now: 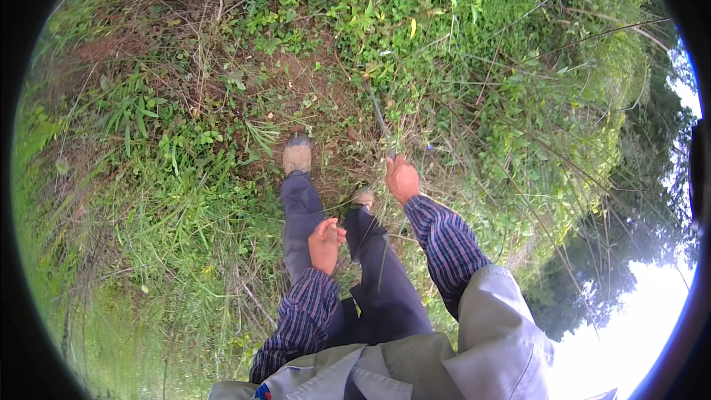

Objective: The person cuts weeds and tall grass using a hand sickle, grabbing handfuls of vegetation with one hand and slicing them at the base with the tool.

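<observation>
My right hand [402, 179] is closed around the near end of a long, thin, dark tool [381, 115], perhaps a blade. The tool slants forward into low weeds, and leaves hide its far tip. My left hand [324, 244] hangs in front of my dark trousers [389, 283] with its fingers curled. Whether it pinches a thin stem cannot be made out. Below the hands, my left shoe [298, 154] is planted on reddish soil [305, 75], while my right shoe [364, 198] shows only partly beside the right trouser leg.
Leafy green weeds [400, 16] cover the slope ahead and to the right. Tall dry stalks [516, 183] cross the right side at about arm height. Grass [183, 211] grows thickly on the left, and dry brush [128, 16] lies at the upper left. Trees [600, 255] stand beyond.
</observation>
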Motion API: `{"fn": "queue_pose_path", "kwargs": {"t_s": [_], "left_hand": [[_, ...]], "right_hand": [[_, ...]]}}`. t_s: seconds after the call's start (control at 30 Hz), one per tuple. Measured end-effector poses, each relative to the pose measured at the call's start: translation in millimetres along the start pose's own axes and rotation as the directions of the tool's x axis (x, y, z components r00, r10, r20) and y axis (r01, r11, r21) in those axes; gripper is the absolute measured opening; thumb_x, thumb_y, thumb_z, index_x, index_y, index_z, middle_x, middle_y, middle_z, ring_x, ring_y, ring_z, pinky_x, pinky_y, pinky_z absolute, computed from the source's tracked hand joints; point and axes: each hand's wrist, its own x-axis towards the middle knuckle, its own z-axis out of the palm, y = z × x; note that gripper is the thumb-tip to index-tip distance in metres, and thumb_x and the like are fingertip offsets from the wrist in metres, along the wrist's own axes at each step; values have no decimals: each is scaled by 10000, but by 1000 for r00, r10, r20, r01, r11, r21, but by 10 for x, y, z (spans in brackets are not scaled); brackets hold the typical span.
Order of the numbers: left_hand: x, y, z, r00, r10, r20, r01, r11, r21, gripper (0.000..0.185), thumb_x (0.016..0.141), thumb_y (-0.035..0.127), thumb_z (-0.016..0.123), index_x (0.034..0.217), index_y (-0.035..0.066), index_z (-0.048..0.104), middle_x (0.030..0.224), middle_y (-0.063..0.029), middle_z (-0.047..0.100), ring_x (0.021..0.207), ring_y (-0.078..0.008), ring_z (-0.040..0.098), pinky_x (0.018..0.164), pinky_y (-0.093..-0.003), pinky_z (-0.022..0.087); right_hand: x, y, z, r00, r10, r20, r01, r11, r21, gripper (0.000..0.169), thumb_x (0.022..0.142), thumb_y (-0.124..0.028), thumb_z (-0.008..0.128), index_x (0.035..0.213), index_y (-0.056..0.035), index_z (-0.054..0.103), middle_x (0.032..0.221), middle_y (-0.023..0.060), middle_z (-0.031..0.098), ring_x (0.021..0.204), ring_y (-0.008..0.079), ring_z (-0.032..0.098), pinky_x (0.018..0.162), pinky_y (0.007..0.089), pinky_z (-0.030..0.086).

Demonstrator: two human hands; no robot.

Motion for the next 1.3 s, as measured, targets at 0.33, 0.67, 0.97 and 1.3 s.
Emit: {"fn": "queue_pose_path", "kwargs": {"t_s": [0.33, 0.67, 0.97, 1.3], "left_hand": [[178, 354, -52, 993, 58, 101, -107, 788, 606, 293, 877, 68, 542, 1160, -10, 533, 862, -59, 633, 740, -106, 580, 677, -230, 465], [1193, 2351, 1855, 293, 584, 757, -620, -486, 616, 842, 718, 99, 656, 1413, -17, 195, 1435, -244, 240, 1354, -361, 220, 1126, -451, 172], [2256, 659, 3038, 199, -392, 898, -745, -656, -122, 744, 740, 170, 658, 1391, 76, 310, 1468, -143, 277, 1380, -252, 221, 1140, -453, 149], [3571, -324, 1714, 190, -765, 616, -787, -494, -369, 366, 833, 192, 509, 1152, 21, 557, 1279, -148, 502, 1311, -286, 336, 1119, -437, 196]], "right_hand": [[-1880, 1532, 1475, 615, 615, 493, -600, 771, -213, 309, 874, -171, 439, 1088, 11, 569, 1005, 240, 621, 979, 366, 612, 824, 445, 493], [-2049, 1518, 1579, 763, 604, 232, -645, 683, 344, 418, 911, -344, 472, 822, 53, 570, 703, 272, 584, 714, 444, 585, 647, 500, 435], [-1603, 1543, 1672, 740, 635, 221, -502, 303, 810, 377, 961, -338, 441, 729, -43, 476, 533, 14, 401, 501, 108, 424, 458, 327, 337], [-2508, 1411, 3694, 730, 591, 344, -679, 682, 270, 347, 963, -279, 398, 956, 16, 581, 862, 236, 609, 775, 348, 614, 643, 474, 454]]}}
